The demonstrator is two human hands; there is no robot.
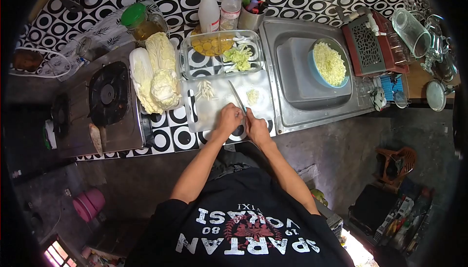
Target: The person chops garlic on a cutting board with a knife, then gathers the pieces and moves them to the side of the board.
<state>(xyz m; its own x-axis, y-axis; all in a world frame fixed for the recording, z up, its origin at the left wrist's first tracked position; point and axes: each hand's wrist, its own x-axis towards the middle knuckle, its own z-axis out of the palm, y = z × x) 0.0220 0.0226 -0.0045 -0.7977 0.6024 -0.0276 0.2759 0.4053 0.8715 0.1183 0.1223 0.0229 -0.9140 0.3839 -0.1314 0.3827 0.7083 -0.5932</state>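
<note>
My right hand is closed around the handle of a knife, whose blade points away from me over a translucent cutting board. Close beside it, my left hand has its fingers curled together near the knife; what they hold, if anything, is hidden. Pale thin strips lie on the board's left side. A small pile of finely chopped pale pieces sits right of the blade. Behind the board stands a clear glass dish with leafy green scraps in it.
Napa cabbages lie at left by a gas stove. In the sink area at right, a blue bowl holds chopped cabbage. Bottles and a metal cup stand at the back.
</note>
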